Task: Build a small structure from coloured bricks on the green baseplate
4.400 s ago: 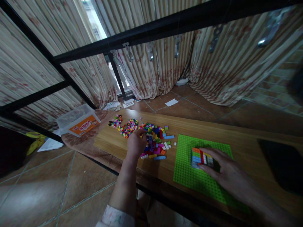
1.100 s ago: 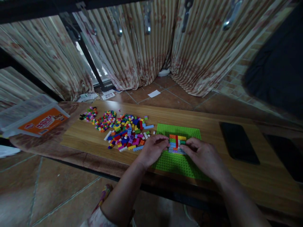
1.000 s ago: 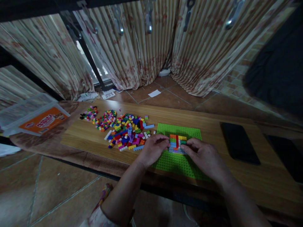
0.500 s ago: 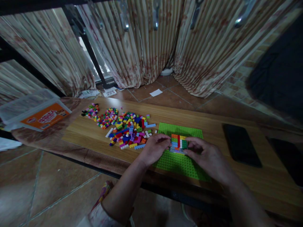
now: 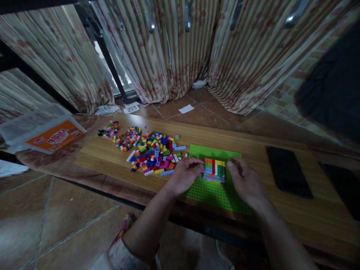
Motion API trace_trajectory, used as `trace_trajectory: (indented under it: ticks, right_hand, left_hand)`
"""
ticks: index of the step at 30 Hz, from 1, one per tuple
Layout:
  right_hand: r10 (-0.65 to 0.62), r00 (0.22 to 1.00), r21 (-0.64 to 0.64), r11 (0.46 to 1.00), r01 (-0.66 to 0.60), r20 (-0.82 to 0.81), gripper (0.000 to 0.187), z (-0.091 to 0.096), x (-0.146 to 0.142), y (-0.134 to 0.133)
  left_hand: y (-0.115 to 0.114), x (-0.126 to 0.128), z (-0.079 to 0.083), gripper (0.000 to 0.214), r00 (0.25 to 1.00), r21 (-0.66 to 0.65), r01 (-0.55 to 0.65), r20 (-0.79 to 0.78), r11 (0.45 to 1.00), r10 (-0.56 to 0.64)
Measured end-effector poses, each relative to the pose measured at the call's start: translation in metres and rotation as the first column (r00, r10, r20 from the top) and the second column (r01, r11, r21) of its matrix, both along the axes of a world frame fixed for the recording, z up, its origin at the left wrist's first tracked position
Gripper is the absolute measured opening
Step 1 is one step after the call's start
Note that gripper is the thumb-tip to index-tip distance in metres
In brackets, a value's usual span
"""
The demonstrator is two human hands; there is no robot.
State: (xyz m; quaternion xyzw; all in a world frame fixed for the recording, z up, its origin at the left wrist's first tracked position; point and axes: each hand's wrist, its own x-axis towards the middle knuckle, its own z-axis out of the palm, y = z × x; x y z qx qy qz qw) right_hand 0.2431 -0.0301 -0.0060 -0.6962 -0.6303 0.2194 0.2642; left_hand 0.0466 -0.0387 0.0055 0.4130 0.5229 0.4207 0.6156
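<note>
One low, boxy brick block point(image 5: 214, 170), studded in orange, red, yellow, green and pale blue, sits on a flat, knobbly green baseplate point(image 5: 216, 197) atop the smooth wood-grained board point(image 5: 104, 157). Against its left edge the left hand point(image 5: 186, 173) has thumb and fingers drawn close together, though whether they pinch the plastic or merely steady it I cannot tell, while the right hand point(image 5: 246, 180) is just beside the opposite edge, thumb and fingers parted. Loose, hard-cornered bricks point(image 5: 153, 150) lie heaped left of the baseplate.
</note>
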Motion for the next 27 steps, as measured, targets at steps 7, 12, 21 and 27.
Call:
trace_trajectory:
  ticks: [7, 12, 21, 27]
  right_hand:
    - [0.036, 0.997, 0.012, 0.999, -0.037, 0.064, 0.053, -0.007, -0.011, -0.006]
    - [0.033, 0.994, 0.047, 0.998, -0.038, 0.102, 0.050, -0.012, -0.013, -0.006]
    - [0.005, 0.993, 0.018, 1.000, -0.007, 0.116, 0.055, -0.011, -0.021, -0.008]
    - [0.000, 0.989, 0.057, 0.998, -0.009, 0.148, 0.056, -0.015, -0.025, -0.011]
  left_hand:
    - [0.000, 0.002, 0.003, 0.009, 0.999, -0.001, 0.001, -0.032, 1.000, -0.001]
    - [0.000, 0.003, 0.000, 0.010, 0.999, 0.003, 0.000, -0.036, 1.000, 0.000]
    - [-0.001, 0.006, -0.016, 0.012, 0.998, 0.097, 0.030, -0.053, 0.995, -0.025]
    - [0.003, -0.011, -0.009, 0.015, 0.983, 0.163, -0.030, -0.172, 0.986, 0.059]
